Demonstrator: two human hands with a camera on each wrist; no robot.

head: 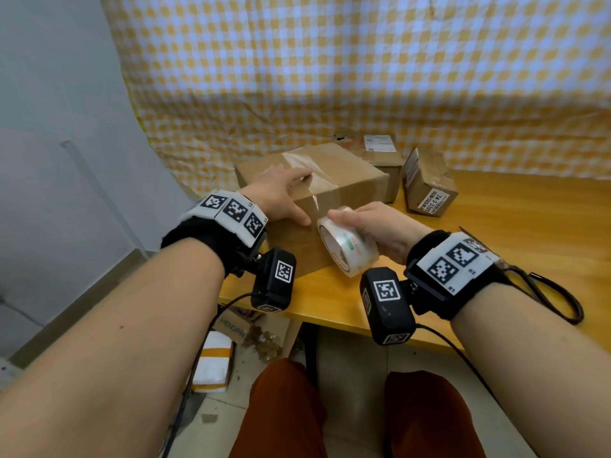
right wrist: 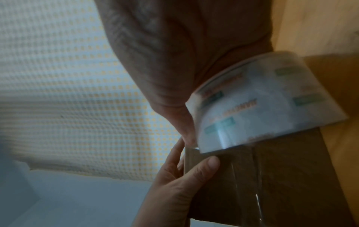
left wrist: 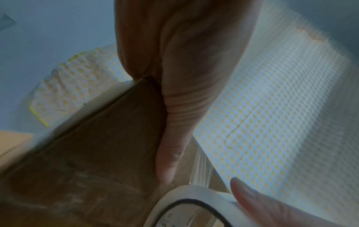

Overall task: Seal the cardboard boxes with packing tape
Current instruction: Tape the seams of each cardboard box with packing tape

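Note:
A large brown cardboard box (head: 350, 175) stands at the left end of the wooden table (head: 515, 246). A strip of clear tape (head: 309, 171) runs over its top seam and down the near face. My left hand (head: 284, 193) lies flat on the box top, its thumb (left wrist: 169, 155) pressed on the near face beside the strip. My right hand (head: 380, 226) grips a roll of clear packing tape (head: 347, 247) held against the box's near face, the tape still joined to the strip. In the right wrist view the roll (right wrist: 262, 104) sits just above the taped face (right wrist: 291, 176).
Two smaller labelled boxes (head: 383, 153) (head: 429, 188) stand behind and to the right of the large one. A yellow checked cloth (head: 330, 77) hangs behind the table. A grey wall (head: 66, 127) is on the left. A carton (head: 231, 325) and a white-orange bundle (head: 215, 361) lie under the table.

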